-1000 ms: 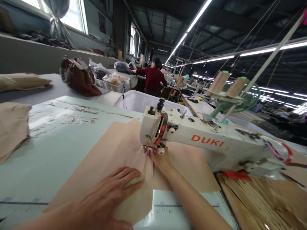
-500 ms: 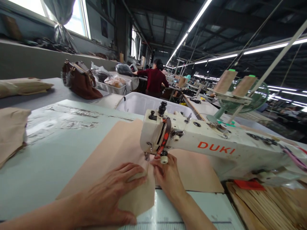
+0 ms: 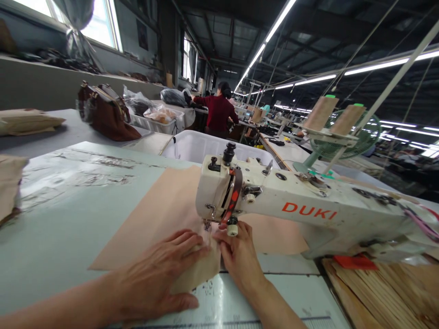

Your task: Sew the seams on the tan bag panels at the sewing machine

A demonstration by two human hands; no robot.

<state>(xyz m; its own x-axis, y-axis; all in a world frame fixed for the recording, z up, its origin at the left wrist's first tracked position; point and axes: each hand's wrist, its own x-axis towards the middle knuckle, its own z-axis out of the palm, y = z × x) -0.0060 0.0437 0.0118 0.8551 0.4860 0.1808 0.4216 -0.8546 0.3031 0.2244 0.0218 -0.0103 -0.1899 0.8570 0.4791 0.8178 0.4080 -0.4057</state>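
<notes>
A beige sheet of fabric [image 3: 151, 212] lies under the needle area of a white DUKI sewing machine [image 3: 267, 192], spreading out on both sides of its head. On the near part of the sheet rests my left hand [image 3: 164, 269], palm down with its fingers stretched flat and its thumb apart. Close to the presser foot [image 3: 207, 225], my right hand [image 3: 240, 256] has its fingers bent and pinched at the sheet's edge; the machine's knob partly hides the fingertips. A paler layer shows between the two hands.
Thread cones [image 3: 321, 113] and a green fan [image 3: 356, 137] stand behind the machine. A white bin [image 3: 185, 139] sits beyond the table, a brown handbag [image 3: 109, 116] at the left. Wooden pieces [image 3: 384, 288] lie at the right. A person in dark red [image 3: 221, 112] works farther back.
The beige fabric has slid away from me under the machine head, and less of it shows between my hands. Both hands keep nearly the same places. The view has shifted slightly.
</notes>
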